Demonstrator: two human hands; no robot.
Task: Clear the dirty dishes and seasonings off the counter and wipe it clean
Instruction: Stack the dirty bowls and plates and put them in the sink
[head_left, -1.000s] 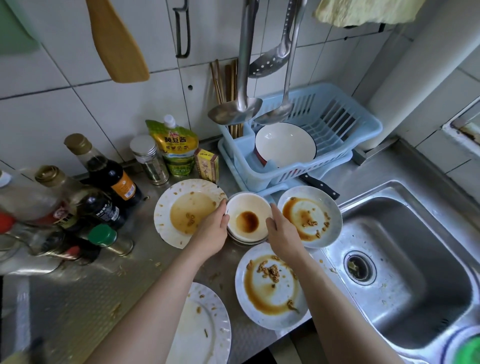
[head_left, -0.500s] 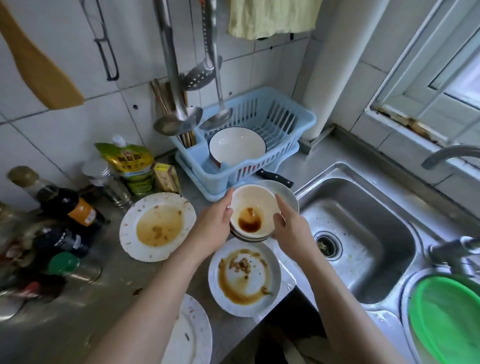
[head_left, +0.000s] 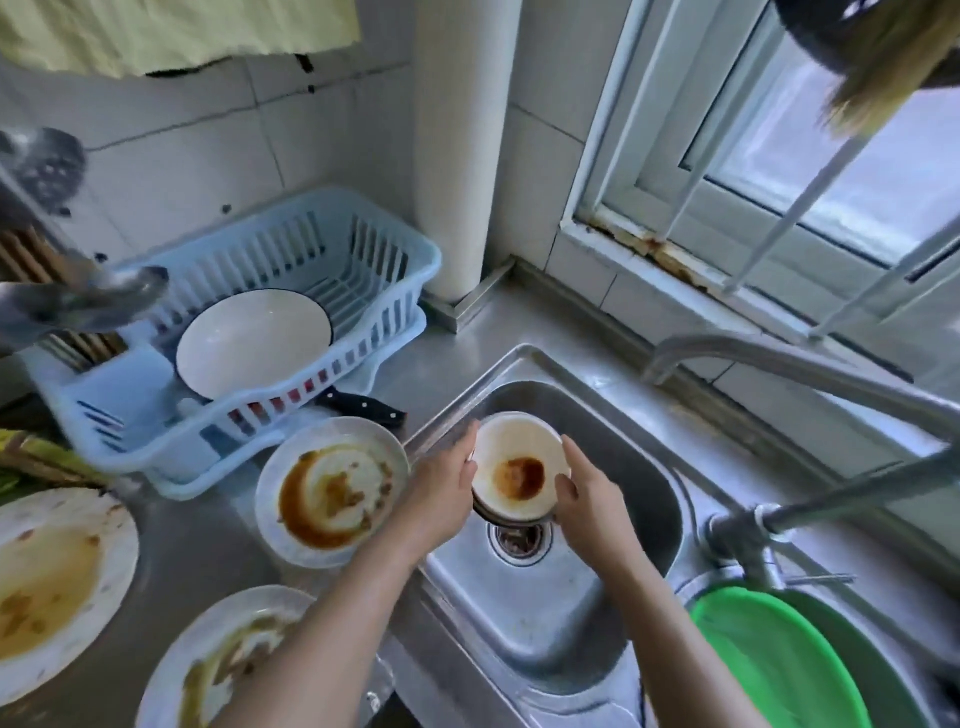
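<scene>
The left hand (head_left: 441, 493) and right hand (head_left: 587, 499) grasp a stack of small white sauce-stained bowls (head_left: 519, 470) between them, above the stainless steel sink (head_left: 649, 467); three dirty white plates (head_left: 332, 491) sit on the counter (head_left: 208, 551) beside it

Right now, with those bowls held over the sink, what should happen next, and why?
Probably lower the stacked bowls straight down into the sink. Left hand and right hand hold them above the drain, and the basin beneath looks empty.
</scene>
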